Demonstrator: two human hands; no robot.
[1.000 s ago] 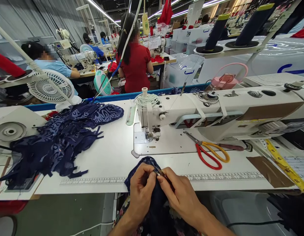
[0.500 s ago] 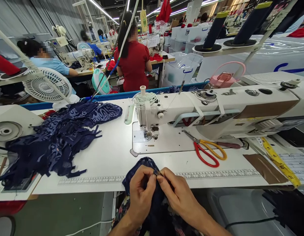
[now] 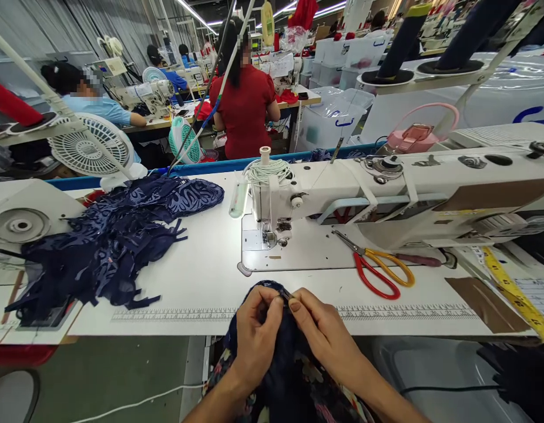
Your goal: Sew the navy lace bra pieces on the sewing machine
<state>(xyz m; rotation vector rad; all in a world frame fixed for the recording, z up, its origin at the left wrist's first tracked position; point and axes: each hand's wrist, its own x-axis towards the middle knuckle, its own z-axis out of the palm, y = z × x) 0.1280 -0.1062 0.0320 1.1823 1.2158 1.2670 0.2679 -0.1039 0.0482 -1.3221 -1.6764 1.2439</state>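
Navy fabric (image 3: 278, 346) hangs over the table's front edge and down into my lap. My left hand (image 3: 259, 329) pinches its upper edge between thumb and forefinger. Close beside it, my right hand (image 3: 320, 323) is closed on a thin, pointed metal tool (image 3: 287, 294), whose tip meets the fabric at the left fingertips. Most of that tool is hidden by the fingers, so its exact kind is unclear. Directly beyond the hands stands the sewing machine's needle and presser foot (image 3: 269, 238), with no fabric under it.
A heap of navy patterned pieces (image 3: 117, 241) lies to the left. Scissors with red and yellow handles (image 3: 384, 270) rest on the right of the machine bed. A ruler strip (image 3: 404, 312) runs along the front; a yellow tape measure (image 3: 514, 291) lies far right. Co-workers sit beyond.
The view has shifted slightly, so the table items appear further right. Both hands keep their hold; the fingertips are now a little further apart, with the tool showing between them.
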